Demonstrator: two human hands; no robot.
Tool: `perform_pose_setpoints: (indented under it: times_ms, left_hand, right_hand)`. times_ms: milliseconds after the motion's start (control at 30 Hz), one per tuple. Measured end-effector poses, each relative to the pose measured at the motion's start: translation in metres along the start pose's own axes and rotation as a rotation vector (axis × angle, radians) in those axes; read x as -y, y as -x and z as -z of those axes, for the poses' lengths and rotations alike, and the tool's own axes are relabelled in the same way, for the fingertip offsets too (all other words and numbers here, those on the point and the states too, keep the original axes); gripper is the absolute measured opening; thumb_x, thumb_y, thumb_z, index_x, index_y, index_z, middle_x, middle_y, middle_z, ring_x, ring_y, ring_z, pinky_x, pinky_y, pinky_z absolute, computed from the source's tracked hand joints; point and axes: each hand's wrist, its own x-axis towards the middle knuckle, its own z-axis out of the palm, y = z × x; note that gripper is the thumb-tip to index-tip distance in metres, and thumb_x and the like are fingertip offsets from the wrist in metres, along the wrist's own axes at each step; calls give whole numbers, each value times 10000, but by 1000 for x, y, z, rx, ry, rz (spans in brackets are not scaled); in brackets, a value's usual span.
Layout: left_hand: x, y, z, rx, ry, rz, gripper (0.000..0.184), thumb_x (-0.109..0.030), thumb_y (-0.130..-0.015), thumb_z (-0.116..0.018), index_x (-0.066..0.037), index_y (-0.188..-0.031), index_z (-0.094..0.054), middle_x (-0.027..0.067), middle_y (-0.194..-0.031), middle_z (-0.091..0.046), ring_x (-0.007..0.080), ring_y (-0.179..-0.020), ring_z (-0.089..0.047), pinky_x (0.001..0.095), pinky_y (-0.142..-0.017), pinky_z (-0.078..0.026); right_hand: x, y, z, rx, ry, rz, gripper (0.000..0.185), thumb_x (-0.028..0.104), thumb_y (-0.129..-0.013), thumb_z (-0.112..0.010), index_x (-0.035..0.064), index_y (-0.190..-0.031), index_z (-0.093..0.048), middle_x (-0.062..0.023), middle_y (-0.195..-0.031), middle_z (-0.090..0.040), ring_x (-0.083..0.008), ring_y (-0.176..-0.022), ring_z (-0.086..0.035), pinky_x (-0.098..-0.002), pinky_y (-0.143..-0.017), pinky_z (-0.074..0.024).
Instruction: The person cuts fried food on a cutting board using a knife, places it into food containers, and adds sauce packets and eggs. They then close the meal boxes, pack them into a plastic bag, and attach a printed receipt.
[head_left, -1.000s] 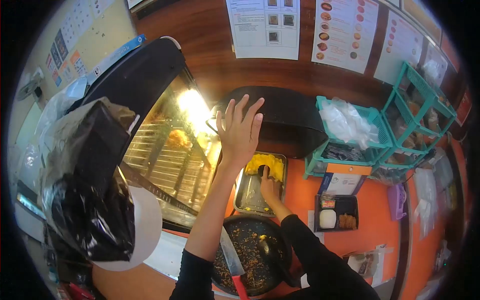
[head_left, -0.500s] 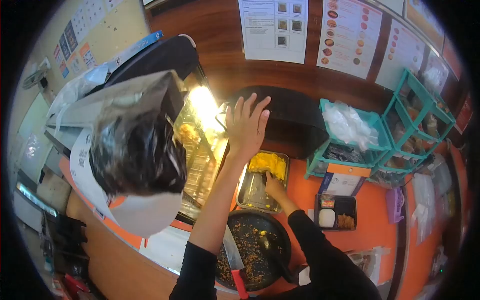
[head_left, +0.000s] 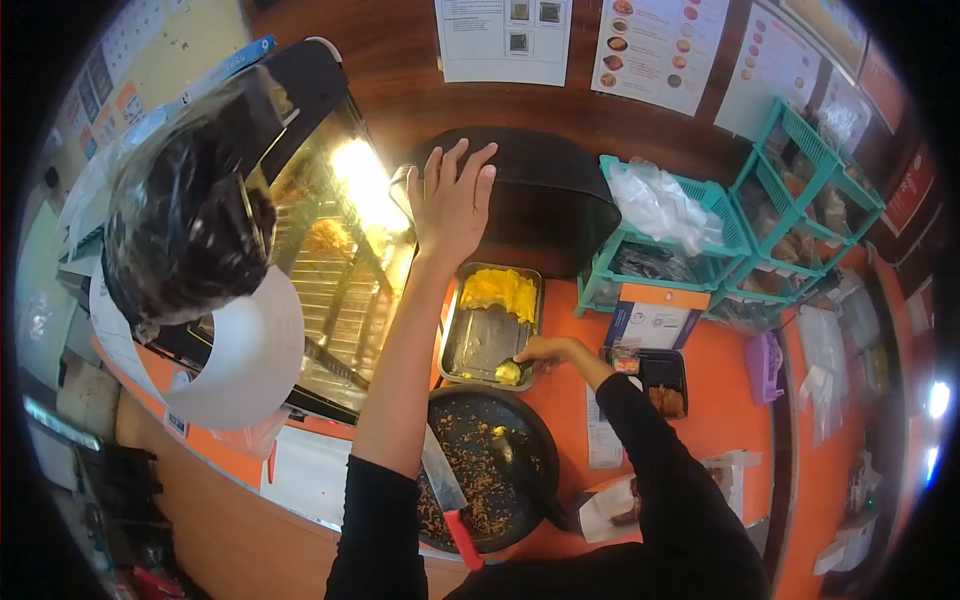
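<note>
My left hand (head_left: 452,205) is raised with its fingers spread, in front of the black rounded bin (head_left: 550,215) and beside the lit glass display case (head_left: 330,260). Whether it touches either one I cannot tell. My right hand (head_left: 550,350) is closed round a spoon, mostly hidden by the fingers, with a lump of yellow food (head_left: 507,373) at its end. Beneath it is the near right corner of a metal tray (head_left: 478,345). More yellow food, like scrambled egg (head_left: 500,292), fills the tray's far end.
Nearer me, a dark pan (head_left: 535,430) holds brown crumbs and a dark-handled utensil; a red-handled knife (head_left: 445,480) lies across its left side. On the right are a black meal tray (head_left: 682,375) with fried meat and teal racks (head_left: 745,235). A black plastic-wrapped object (head_left: 185,210) looms at left.
My right hand has drawn back from the egg to the tray's near corner, bringing a lump of it on the spoon. My left hand stays spread. The view has shifted.
</note>
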Motion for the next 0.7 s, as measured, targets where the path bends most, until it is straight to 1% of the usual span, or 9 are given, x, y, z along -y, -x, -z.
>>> perform_pose_setpoints:
  times_ms: [67,133,167,333,400,533,600,667,700]
  left_hand:
    - [1,0,-1,14,12,11,419,-438,-1041,-303,-298,-1373,-517,63,-1447,-458,320,-1394,-327,550,-1155,-160]
    - [7,-2,-2,28,0,-5,417,-441,-1040,-308,-299,-1370,-519,64,-1442,-461,321,-1392,-329,550,-1152,-166]
    - [10,-3,-3,36,-7,-18,415,-443,-1039,-313,-300,-1368,-521,65,-1438,-464,322,-1389,-332,551,-1149,-173]
    - [47,-17,-44,-166,3,-223,380,-418,-1037,-337,-309,-1320,-566,67,-1358,-527,304,-1266,-462,518,-1074,-318]
    - [36,-26,-22,68,-107,-126,372,-422,-1037,-336,-337,-1306,-578,55,-1335,-550,264,-1235,-500,501,-1059,-343]
    - [57,-29,-37,11,-115,-158,387,-482,-1028,-320,-411,-1343,-533,16,-1359,-545,238,-1264,-492,509,-1077,-323]
    - [55,-32,-35,-29,-90,-179,394,-504,-1025,-313,-433,-1355,-516,4,-1380,-531,238,-1289,-475,513,-1092,-304]
    - [51,-34,-32,18,-82,-155,419,-541,-1019,-293,-447,-1380,-485,-4,-1407,-506,240,-1331,-437,525,-1112,-266]
    - [52,-36,-31,46,-36,-164,437,-555,-1019,-271,-439,-1385,-481,6,-1432,-481,254,-1353,-410,541,-1122,-242]
  right_hand:
    - [4,6,11,8,-255,-148,306,379,-955,-595,140,-765,-580,69,-528,-374,-59,-426,-325,-240,-381,-266]
    - [6,22,25,324,-527,-50,341,404,-945,-617,78,-1039,-586,-22,-700,-605,-57,-446,-337,-205,-379,-268]
    - [6,36,26,266,-549,-38,315,431,-978,-563,142,-858,-518,58,-588,-422,-23,-446,-275,-190,-372,-214]
    - [13,161,-2,343,-636,114,390,484,-1010,-473,194,-760,-400,112,-535,-223,-22,-434,-206,-201,-349,-168]
    - [17,252,-39,231,-701,115,391,505,-992,-500,184,-775,-449,109,-529,-253,-21,-420,-227,-214,-331,-185]
    - [-31,365,-122,-168,-617,-118,410,401,-965,-587,77,-1215,-556,71,-545,-327,-27,-423,-318,-204,-317,-280]
    - [-63,397,-164,-119,-927,-80,413,374,-945,-620,66,-1209,-544,67,-562,-344,-31,-432,-339,-202,-346,-347]
    - [-121,380,-210,-184,-1055,104,327,345,-966,-604,62,-1124,-566,39,-600,-461,-39,-482,-487,-220,-351,-246]
    - [-123,374,-230,-360,-954,9,396,342,-964,-609,41,-1215,-547,21,-636,-514,-69,-545,-578,-213,-385,-328]
